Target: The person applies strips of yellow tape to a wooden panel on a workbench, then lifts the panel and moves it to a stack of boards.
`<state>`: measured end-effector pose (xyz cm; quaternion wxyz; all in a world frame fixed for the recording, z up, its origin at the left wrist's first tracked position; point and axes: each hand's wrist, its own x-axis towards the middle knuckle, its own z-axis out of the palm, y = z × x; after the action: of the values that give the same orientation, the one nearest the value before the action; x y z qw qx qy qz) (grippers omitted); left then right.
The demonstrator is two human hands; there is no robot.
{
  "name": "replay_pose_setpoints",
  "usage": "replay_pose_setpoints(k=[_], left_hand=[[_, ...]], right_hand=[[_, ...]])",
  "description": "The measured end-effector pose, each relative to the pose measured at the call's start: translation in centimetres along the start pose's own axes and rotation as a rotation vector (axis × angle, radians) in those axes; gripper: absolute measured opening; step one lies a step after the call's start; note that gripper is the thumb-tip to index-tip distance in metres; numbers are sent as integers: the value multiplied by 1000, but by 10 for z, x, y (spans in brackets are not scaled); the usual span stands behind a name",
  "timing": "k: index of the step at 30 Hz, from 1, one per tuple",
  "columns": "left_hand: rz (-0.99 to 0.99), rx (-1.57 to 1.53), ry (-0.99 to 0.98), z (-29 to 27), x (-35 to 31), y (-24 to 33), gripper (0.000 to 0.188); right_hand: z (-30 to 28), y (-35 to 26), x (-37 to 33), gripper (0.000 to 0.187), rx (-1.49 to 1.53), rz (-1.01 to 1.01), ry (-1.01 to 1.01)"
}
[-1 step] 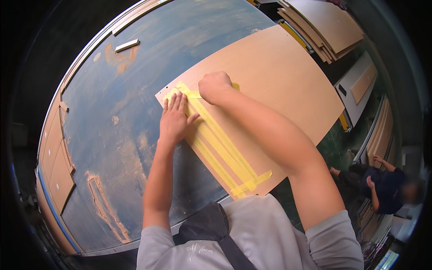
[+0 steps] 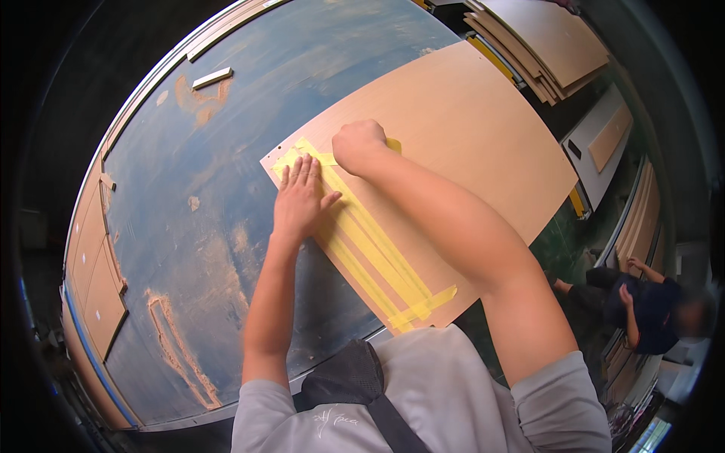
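A tan wooden panel point(image 2: 453, 136) lies on a large blue-grey worktable point(image 2: 264, 98). Strips of yellow masking tape point(image 2: 377, 253) run along its left side, with shorter pieces across both ends. My left hand point(image 2: 300, 200) lies flat at the far end of the strips, fingers stretched over the tape and thumb apart. To its right, my right hand point(image 2: 360, 147) is closed in a fist. A rounded yellow edge of what looks like a masking tape roll point(image 2: 393, 145) shows behind that fist, mostly hidden. One tape piece runs from the panel's left corner toward the fist.
A short pale wooden block point(image 2: 213, 78) and patches of sawdust point(image 2: 181, 347) lie on the table. Thin boards point(image 2: 94, 283) line its left edge. Stacked panels point(image 2: 544, 45) stand at the far right. Another person point(image 2: 642, 309) works at the lower right.
My left hand has shifted slightly right and toward me over the tape. My right hand stays almost where it was. The other person's arms have moved a little.
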<state>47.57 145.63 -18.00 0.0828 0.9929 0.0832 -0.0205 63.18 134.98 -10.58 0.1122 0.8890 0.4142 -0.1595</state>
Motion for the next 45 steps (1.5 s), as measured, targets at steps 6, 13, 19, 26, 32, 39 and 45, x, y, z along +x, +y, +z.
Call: replay_pose_setpoints(k=[6,13,19,26,32,39,45], left_hand=[[11,-185,193,33,15,38,77],[35,-464,148,30,22,40,71],[-50,-52,174,19,13,55,95],[-27,-71,26,5,22,70,100],[57,-40,59,20,29,81,102],[97,-14,88,35,39,113,95],[302,-289,97,37,-46,211,95]], right_hand=[[1,-14,11,30,39,19,-102],[18,-32,-16,22,-1,-204,166],[9,-113,-65,15,196,-321,354],[34,-70,-241,17,656,-391,144],[88,21,-391,53,1205,148,97],[132,39,-460,67,1231,438,194],[141,52,-472,72,1094,154,298]])
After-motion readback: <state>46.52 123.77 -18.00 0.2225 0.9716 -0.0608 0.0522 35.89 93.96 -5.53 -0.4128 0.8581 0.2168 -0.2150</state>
